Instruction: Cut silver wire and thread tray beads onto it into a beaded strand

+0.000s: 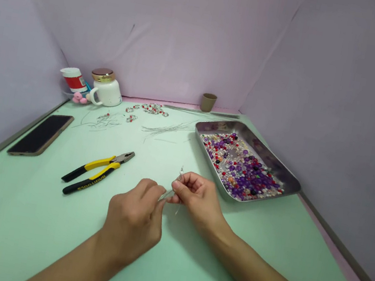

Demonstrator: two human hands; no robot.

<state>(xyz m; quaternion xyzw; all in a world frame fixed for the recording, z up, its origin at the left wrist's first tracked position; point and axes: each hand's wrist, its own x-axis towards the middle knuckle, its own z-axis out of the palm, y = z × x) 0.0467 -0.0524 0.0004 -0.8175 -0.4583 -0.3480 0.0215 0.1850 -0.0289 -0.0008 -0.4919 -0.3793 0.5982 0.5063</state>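
My left hand (pixel 136 214) is closed in a pinch on one end of a thin wire (pixel 165 195). Thumb and fingers of my right hand (pixel 199 199) pinch the same wire a little farther along, where a small pale bead (pixel 180 176) shows above the fingertips. Both hands are close together over the front middle of the green table. How the wire runs inside the fingers is hidden. To the left of my hands lie pliers (pixel 98 172) with yellow and black handles, jaws pointing away. A metal tray (pixel 252 135) of mixed purple, red and white beads (pixel 247 170) stands beyond my right hand.
A phone (pixel 42 135) lies at the left edge. Farther back are a white lidded mug (pixel 108 92), a red-and-white container (pixel 74 79), a small olive cup (pixel 208 102), beaded wire pieces (pixel 155 109) and loose wires (pixel 165 129). Walls enclose the table behind and on both sides.
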